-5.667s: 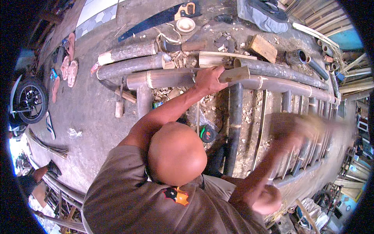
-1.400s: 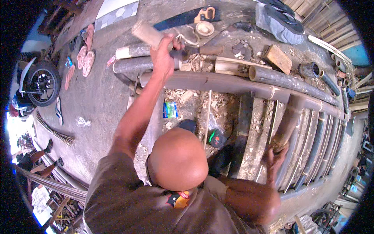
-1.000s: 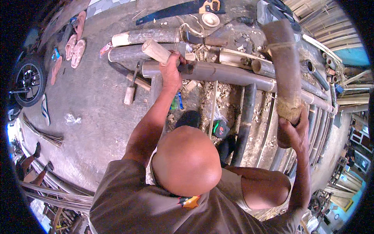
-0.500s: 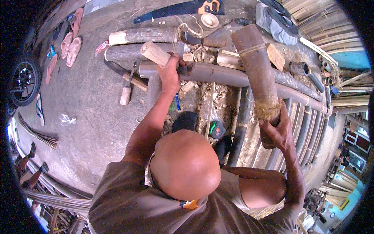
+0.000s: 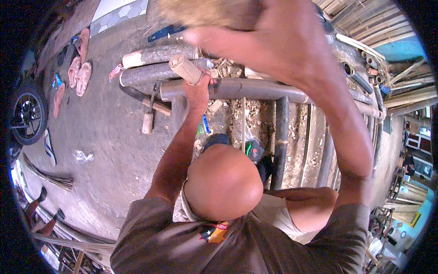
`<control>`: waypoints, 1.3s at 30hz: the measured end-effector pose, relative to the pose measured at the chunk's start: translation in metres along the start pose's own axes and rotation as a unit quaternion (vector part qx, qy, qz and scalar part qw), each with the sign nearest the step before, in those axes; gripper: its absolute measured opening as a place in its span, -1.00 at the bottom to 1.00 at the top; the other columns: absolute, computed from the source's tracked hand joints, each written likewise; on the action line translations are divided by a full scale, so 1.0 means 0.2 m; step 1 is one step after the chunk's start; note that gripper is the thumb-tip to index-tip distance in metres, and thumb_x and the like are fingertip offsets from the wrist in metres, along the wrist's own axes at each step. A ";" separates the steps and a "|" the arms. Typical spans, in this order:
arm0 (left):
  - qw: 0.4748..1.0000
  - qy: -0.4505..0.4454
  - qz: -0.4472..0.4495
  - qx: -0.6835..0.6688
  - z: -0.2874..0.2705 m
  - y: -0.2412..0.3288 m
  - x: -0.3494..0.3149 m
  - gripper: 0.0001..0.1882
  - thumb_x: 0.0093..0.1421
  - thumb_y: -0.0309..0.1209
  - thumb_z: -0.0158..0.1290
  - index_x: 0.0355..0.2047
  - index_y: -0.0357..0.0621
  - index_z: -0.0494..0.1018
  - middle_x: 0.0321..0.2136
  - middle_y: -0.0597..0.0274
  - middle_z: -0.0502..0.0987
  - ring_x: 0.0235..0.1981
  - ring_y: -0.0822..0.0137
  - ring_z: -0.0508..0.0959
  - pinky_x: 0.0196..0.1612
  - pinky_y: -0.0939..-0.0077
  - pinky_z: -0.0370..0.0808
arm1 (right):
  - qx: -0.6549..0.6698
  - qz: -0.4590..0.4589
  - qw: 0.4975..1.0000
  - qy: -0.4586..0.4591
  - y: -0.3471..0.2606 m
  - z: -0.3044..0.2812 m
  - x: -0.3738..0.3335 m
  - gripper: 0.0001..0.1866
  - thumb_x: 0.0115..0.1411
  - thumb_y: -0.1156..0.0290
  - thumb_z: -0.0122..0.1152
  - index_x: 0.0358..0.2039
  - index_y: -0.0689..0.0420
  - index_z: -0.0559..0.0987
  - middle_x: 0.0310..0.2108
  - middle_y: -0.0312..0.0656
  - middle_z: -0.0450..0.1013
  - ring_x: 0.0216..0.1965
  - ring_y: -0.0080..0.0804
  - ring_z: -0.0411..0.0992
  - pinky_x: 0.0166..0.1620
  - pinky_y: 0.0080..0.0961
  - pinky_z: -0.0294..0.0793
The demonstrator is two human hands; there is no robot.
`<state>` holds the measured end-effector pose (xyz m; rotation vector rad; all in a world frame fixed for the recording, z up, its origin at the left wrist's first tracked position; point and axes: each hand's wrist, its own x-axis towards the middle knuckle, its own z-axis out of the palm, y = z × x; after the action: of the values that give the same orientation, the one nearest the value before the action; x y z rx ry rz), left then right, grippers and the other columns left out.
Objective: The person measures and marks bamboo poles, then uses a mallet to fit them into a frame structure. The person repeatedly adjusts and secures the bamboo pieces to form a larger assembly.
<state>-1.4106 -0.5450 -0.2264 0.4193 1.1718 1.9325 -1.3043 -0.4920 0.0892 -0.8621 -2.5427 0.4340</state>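
Observation:
My left hand [image 5: 197,95] is closed round a wooden-handled chisel [image 5: 183,67], whose pale butt tilts up and left. Its blade is hidden behind my fingers, next to a dark mark on a brown bamboo pole [image 5: 260,89]. Raised close to the camera, my right hand [image 5: 283,43] grips a thick bamboo club [image 5: 210,11]. The club is smeared by motion and partly cut off by the top edge. Left of the pole's end, another wooden-handled blade tool [image 5: 148,119] lies on the floor.
Two bamboo lengths [image 5: 159,55] lie beyond the pole. A bamboo frame of several bars [image 5: 281,141] extends rightward, with wood chips [image 5: 235,121] among them. A tape measure [image 5: 254,150] lies near my legs. Pink sandals [image 5: 82,75] and a wheel [image 5: 28,114] are leftward.
My right hand has swung the bamboo club up and left, from the frame's right side to close before the camera. My left hand keeps its hold on the chisel at the pole.

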 end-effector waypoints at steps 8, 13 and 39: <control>0.999 0.024 0.004 0.025 -0.05 -0.03 0.02 -0.96 0.16 -0.61 0.06 -0.37 -0.24 0.45 -0.51 0.26 0.52 -0.53 0.44 0.51 -0.38 0.41 0.54 | -0.090 -0.256 0.961 -0.053 0.07 0.25 0.16 -0.55 0.15 0.02 0.27 -0.10 0.08 0.57 -0.41 0.05 0.60 -0.33 0.11 0.61 -0.29 -0.03 0.62; 0.999 -0.007 -0.021 -0.028 0.08 -0.07 -0.04 -0.94 0.16 -0.58 0.10 -0.38 -0.22 0.43 -0.51 0.27 0.51 -0.52 0.42 0.50 -0.36 0.42 0.53 | 0.132 -0.314 0.938 -0.068 -0.19 0.14 0.65 -0.48 0.27 -0.04 0.06 0.00 0.15 0.52 -0.47 -0.16 0.49 -0.47 -0.19 0.43 -0.45 -0.28 0.42; 0.999 -0.030 0.007 -0.037 0.08 -0.12 -0.05 -0.96 0.22 -0.56 0.07 -0.31 -0.22 0.45 -0.50 0.24 0.54 -0.49 0.38 0.54 -0.29 0.36 0.54 | 0.159 -0.239 0.952 0.106 -0.33 0.10 0.36 -0.50 0.16 -0.06 0.24 0.03 -0.05 0.59 -0.40 0.06 0.62 -0.44 0.04 0.61 -0.36 -0.05 0.64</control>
<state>-1.3826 -0.5377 -0.2378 0.4432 1.0592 1.9548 -1.3991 -0.4998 0.1203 -0.1524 -2.2883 0.5394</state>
